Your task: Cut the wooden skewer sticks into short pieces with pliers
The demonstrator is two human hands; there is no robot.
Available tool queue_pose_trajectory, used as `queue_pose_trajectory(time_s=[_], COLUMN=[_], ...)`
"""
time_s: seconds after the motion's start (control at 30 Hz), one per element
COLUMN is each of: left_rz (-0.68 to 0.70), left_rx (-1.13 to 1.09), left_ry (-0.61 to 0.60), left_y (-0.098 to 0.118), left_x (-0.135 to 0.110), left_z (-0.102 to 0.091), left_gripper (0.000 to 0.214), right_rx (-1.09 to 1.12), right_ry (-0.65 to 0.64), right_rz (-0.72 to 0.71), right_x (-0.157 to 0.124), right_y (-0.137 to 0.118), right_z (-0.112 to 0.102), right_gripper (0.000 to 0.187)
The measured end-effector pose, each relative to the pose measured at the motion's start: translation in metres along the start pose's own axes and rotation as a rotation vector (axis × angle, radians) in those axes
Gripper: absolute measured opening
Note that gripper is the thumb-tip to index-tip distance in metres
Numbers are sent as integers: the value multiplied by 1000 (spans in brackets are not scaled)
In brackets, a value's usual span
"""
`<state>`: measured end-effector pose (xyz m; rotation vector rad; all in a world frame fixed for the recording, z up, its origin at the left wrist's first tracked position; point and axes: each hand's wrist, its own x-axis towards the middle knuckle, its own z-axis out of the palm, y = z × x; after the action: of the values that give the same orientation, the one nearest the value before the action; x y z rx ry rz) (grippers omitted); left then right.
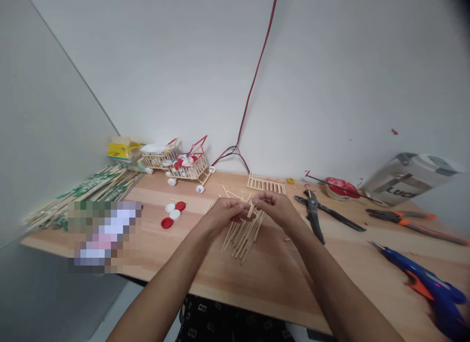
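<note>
My left hand (228, 209) and my right hand (272, 206) meet above a loose pile of thin wooden sticks (245, 236). Between the fingertips is a short pale wooden stick (251, 210), which both hands pinch. Its ends are partly covered by the fingers. Just behind the hands lies a small ladder-like frame of glued sticks (266, 183). Red and white bottle caps (175, 215) rest on the table to the left of my left hand.
Two small stick-built carts (188, 166) with cap wheels stand at the back left, near bundled sticks (88, 195). To the right lie black cutters (313, 217), a red paint cup (341, 188), a tin (407, 180), orange-handled pliers (400, 217) and a blue glue gun (422, 273).
</note>
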<state>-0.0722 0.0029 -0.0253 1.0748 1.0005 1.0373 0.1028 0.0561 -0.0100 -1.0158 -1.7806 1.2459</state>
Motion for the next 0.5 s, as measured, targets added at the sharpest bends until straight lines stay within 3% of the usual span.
queue_pose_trajectory(time_s=[0.4, 0.5], left_rz=[122, 151], left_rx=[102, 95], left_ry=[70, 106], left_y=[-10, -12], left_x=[6, 9], left_z=[7, 5], left_gripper=[30, 28], right_rx=[-241, -354], right_ry=[33, 63], right_rz=[-119, -122], right_x=[-3, -3], right_y=[-5, -10], right_z=[11, -2], right_gripper=[17, 23])
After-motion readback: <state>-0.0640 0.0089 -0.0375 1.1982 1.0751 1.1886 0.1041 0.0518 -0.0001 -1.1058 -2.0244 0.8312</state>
